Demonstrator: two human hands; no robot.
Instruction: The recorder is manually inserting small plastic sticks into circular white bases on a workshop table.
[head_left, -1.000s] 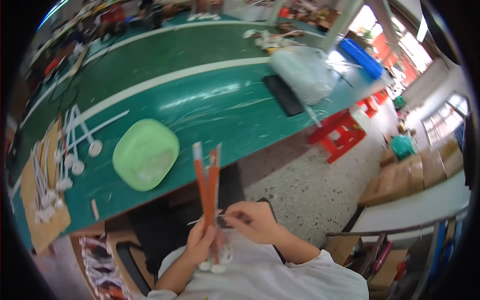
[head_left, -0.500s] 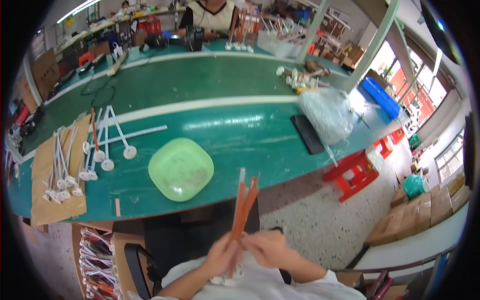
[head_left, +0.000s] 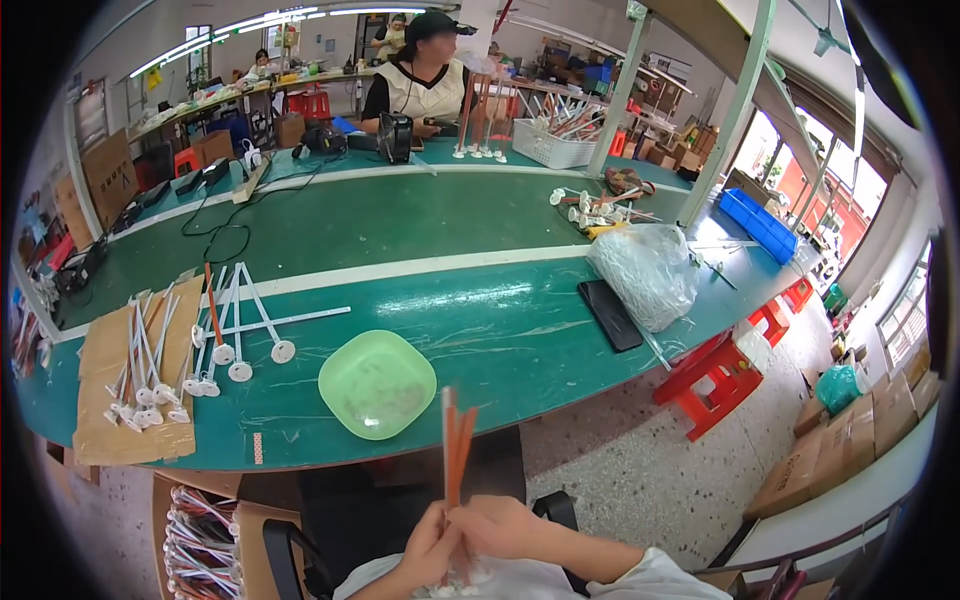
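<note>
Upright in front of my lap is a small bundle of thin sticks (head_left: 459,455), orange with one whitish, with white round ends low down by my shirt. My left hand (head_left: 428,548) is wrapped round the lower part of the bundle. Pressed against it, my right hand (head_left: 502,527) has its fingers closed on the sticks too; its fingertips are partly hidden. Beyond them on the green table (head_left: 520,340) stands a light green bowl (head_left: 378,372) with greyish bits at its bottom.
At left, similar sticks with white discs (head_left: 150,392) lie on cardboard (head_left: 98,350). A box of sticks (head_left: 203,545) stands below. A black phone (head_left: 608,315) lies beside a clear plastic bag (head_left: 650,275). Red stools (head_left: 712,382) stand right; a person (head_left: 425,90) sits across the table.
The view has tilted upward, showing more of the room and the person opposite. My right hand has come closer over my left hand, and the sticks stand slightly farther left in view.
</note>
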